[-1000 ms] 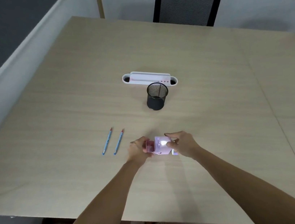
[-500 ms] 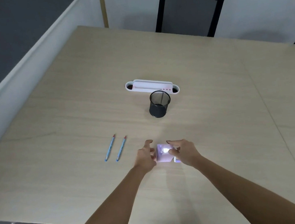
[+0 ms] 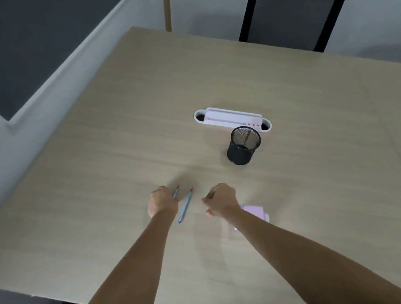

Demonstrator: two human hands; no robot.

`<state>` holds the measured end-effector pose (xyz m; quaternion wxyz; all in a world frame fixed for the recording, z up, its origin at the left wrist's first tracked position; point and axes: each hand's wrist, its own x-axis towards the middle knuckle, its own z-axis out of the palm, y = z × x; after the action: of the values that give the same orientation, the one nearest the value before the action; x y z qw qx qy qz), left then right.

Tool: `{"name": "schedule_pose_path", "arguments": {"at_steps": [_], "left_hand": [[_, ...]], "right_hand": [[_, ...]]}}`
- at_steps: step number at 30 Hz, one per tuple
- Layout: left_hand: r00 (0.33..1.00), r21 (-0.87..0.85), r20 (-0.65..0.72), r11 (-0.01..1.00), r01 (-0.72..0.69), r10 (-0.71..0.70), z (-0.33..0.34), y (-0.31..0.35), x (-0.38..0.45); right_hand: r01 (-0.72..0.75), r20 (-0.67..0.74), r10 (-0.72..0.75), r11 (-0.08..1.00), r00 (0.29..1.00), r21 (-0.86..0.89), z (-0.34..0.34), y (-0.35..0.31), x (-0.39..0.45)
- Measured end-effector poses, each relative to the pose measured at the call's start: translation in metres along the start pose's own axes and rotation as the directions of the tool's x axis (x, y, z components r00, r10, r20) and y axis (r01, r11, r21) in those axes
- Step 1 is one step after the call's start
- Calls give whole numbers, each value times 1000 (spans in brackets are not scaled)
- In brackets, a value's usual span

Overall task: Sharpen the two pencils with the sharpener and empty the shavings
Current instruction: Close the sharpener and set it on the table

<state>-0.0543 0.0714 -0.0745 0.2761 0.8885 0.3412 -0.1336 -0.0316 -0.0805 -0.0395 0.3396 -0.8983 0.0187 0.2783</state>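
Two blue pencils with red ends lie side by side on the wooden table [image 3: 97,192]. My left hand [image 3: 162,201] covers the lower part of the left pencil [image 3: 176,192], fingers closed around it; only its upper end shows. The right pencil [image 3: 185,206] lies free between my hands. My right hand [image 3: 222,198] hovers just right of it, fingers curled, with nothing in them. The pale pink sharpener [image 3: 254,212] rests on the table behind my right wrist, partly hidden by it.
A black mesh cup [image 3: 243,145] stands further back, right of centre. Behind it lies a long white desk organiser [image 3: 231,119]. A black chair [image 3: 291,15] stands at the table's far side. The near table edge runs below my forearms.
Both hands let go of the sharpener and moved left. The left hand went onto the left pencil; the right hand now hangs beside the right pencil. The sharpener stays on the table.
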Motion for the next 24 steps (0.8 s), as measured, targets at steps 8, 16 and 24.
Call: {"name": "schedule_pose_path", "arguments": {"at_steps": [8, 16, 24], "left_hand": [[997, 184, 35, 980, -77, 72, 0, -10, 11], [978, 5, -32, 979, -206, 206, -37, 21, 37], [891, -531, -184, 720, -446, 415, -42, 169, 42]], "right_hand": [[-153, 11, 153, 983, 988, 103, 51, -17, 46], [-108, -11, 109, 988, 994, 107, 13, -20, 47], [196, -692, 49, 943, 720, 271, -153, -20, 66]]}}
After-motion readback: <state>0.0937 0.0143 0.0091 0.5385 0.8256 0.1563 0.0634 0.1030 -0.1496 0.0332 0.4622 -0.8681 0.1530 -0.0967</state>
